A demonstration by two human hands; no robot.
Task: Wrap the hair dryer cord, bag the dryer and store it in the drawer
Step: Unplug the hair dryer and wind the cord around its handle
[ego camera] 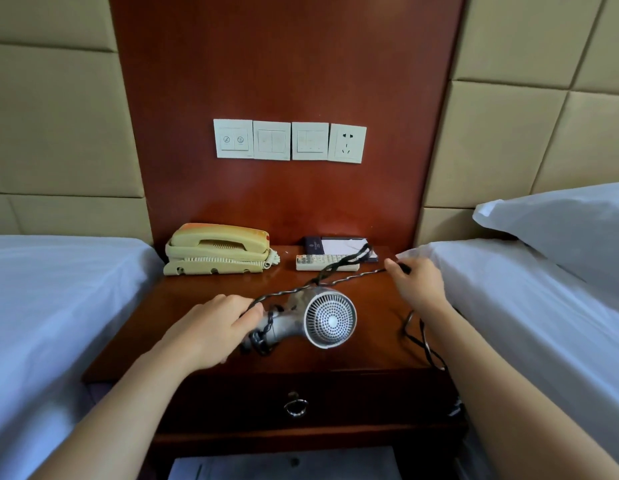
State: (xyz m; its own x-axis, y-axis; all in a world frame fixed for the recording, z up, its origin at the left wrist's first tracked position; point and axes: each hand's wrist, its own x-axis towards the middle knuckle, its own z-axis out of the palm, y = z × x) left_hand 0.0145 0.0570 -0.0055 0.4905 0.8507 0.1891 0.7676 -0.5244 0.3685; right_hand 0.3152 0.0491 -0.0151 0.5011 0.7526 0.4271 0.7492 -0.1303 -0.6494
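Observation:
A silver hair dryer [321,318] hangs just above the wooden nightstand [204,289], its round rear grille facing me. My left hand [214,323] grips its handle, where a few turns of the black twisted cord [335,282] are wound. My right hand [417,284] holds the cord stretched taut up and to the right. Beyond that hand, the cord loops back over the remote, and more slack hangs off the nightstand's right front corner. The drawer [353,400] below, with a ring pull [296,407], is closed. No bag is visible.
A cream telephone [216,249] sits at the back left of the nightstand. A white remote [311,263] and a dark notepad folder [339,245] lie at the back right. Beds with white sheets [58,306] flank both sides; a pillow [571,230] lies at right. Wall switches and a socket [347,143] are above.

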